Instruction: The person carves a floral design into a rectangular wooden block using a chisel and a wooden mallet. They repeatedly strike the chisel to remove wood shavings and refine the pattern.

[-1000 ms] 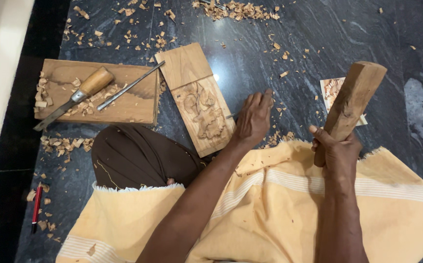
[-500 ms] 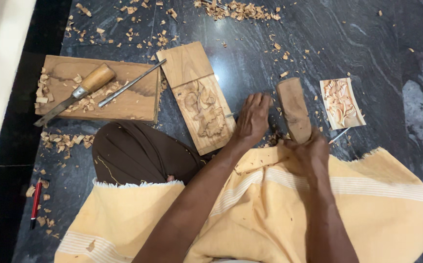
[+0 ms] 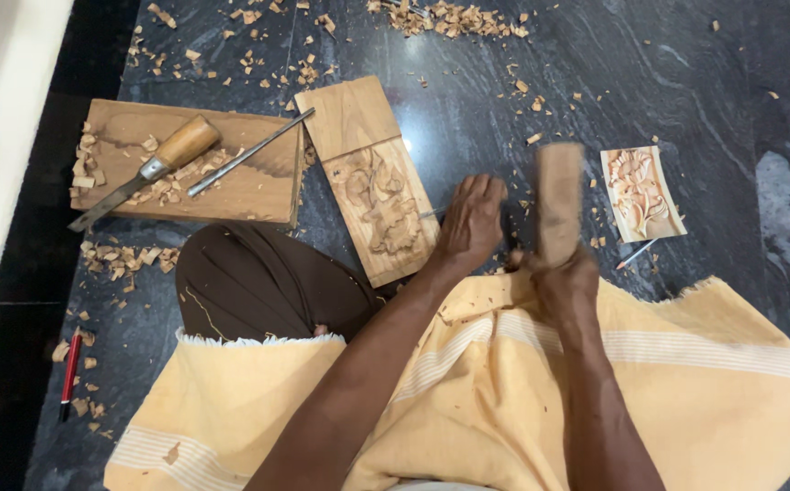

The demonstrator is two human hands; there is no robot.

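Right hand (image 3: 566, 284) grips wooden mallet (image 3: 560, 202); left hand (image 3: 470, 223) beside carved panel (image 3: 379, 198)

The widest free stretch of floor (image 3: 686, 82) lies at the far right, dark stone with only a few chips on it. Nearer in, the small carving (image 3: 640, 193) sits just right of the mallet (image 3: 559, 202), leaving a narrow gap between them. The left hand (image 3: 470, 223) rests at the edge of the carved plank (image 3: 372, 177), so the lane between plank and mallet is tight. Left of the plank, the board (image 3: 186, 164) with the chisel (image 3: 154, 168) and rod (image 3: 250, 153) blocks the way. A band of shavings (image 3: 454, 18) lines the far edge. The yellow cloth (image 3: 504, 391) covers the near floor.
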